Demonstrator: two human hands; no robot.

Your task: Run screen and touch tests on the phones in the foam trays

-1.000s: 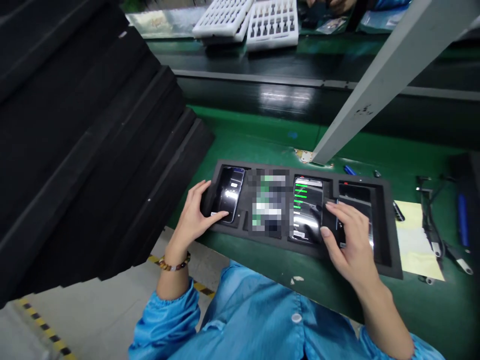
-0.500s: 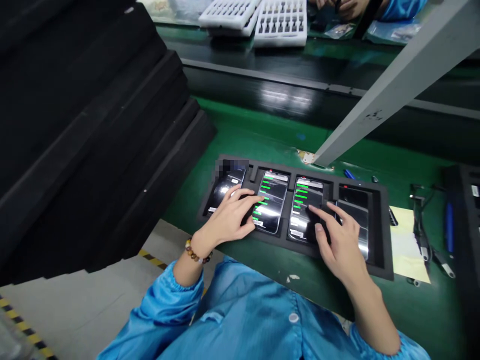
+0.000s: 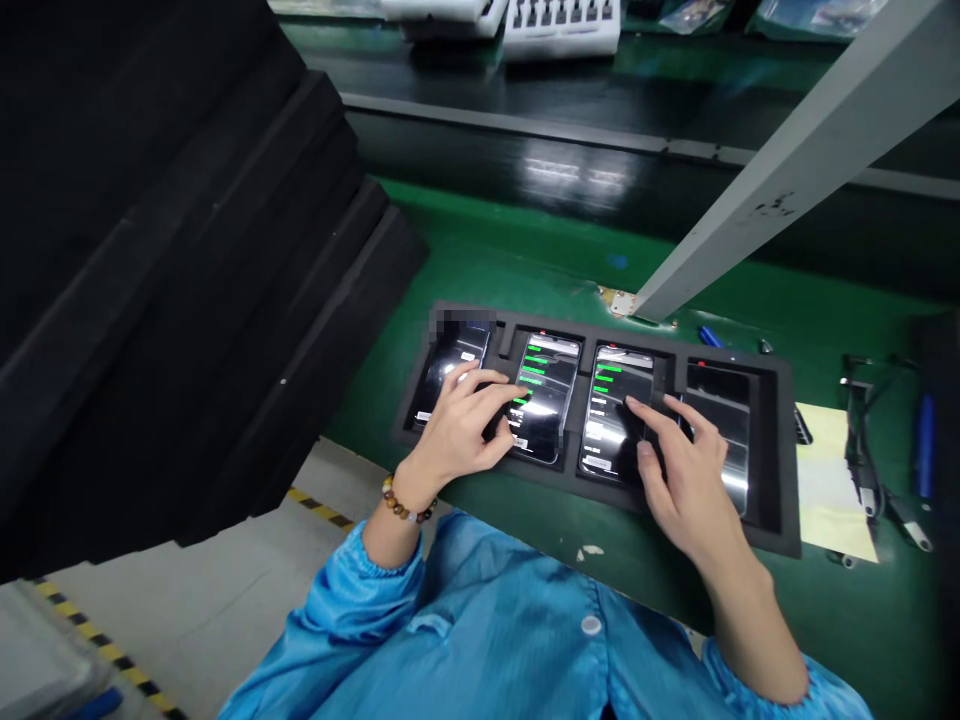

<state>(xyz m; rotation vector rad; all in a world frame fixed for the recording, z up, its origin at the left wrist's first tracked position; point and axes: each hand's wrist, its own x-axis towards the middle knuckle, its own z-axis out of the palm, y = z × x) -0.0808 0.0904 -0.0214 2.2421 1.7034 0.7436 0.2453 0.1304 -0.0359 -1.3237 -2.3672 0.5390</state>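
Observation:
Several smartphones lie in the slots of a black foam tray (image 3: 574,462). My left hand (image 3: 469,425) reaches over the leftmost phone (image 3: 450,355), its index fingertip at the screen of the second phone (image 3: 553,385). That screen shows green and white lines of text. My right hand (image 3: 686,470) has its index finger at the third phone (image 3: 611,420), which shows a similar list. Its other fingers hover near the rightmost phone (image 3: 724,410), whose screen is dark. Both hands have their fingers apart and hold nothing.
A tall stack of black foam trays (image 3: 225,300) rises at the left. A grey post (image 3: 757,180) slants up behind the tray. Yellow paper (image 3: 832,500) and cables (image 3: 859,430) lie at the right. White racks (image 3: 562,30) stand beyond the dark conveyor-like strip (image 3: 480,145).
My right index finger has shifted up the third phone's screen. On the second and third phones, fewer lines are green and more are white. The camera view has tilted slightly down.

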